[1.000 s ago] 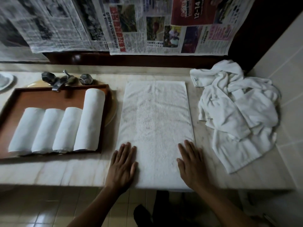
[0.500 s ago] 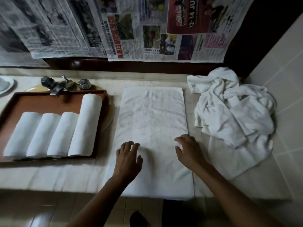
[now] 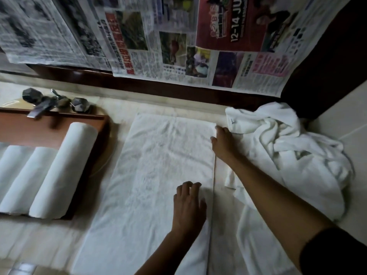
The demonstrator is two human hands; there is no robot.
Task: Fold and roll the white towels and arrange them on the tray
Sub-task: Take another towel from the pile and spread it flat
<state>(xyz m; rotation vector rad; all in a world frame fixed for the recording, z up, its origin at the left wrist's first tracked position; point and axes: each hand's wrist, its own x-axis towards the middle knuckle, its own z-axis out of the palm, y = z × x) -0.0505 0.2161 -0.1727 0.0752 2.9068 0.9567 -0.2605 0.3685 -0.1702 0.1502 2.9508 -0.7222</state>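
So here's where we're at: the flat towel is laid out lengthwise in the middle of the pale, marble-looking counter. It's a long rectangle of nubbly white terry, a bit rumpled near the far end.

Our hands are well apart, both along its right edge. The left hand sits nearer us with the fingers loosely arched and the tips down on the cloth, and nothing looks gathered in them. The right hand is stretched out to the far right corner. It's touching the edge there, but it's blurry and we can't tell if it has actually pinched the corner.

Off to the left is the brown wooden tray, which is flat with a low rim. The rolled towels lie in it side by side as smooth, tight cylinders, and the rightmost one is longer than the rest.

On the right there's a soft, crumpled heap of white towels, all folds and twists, lying just beside our right forearm.

Behind the tray is a dull metal faucet with faceted knobs. Sheets of printed newspaper hang above the counter.
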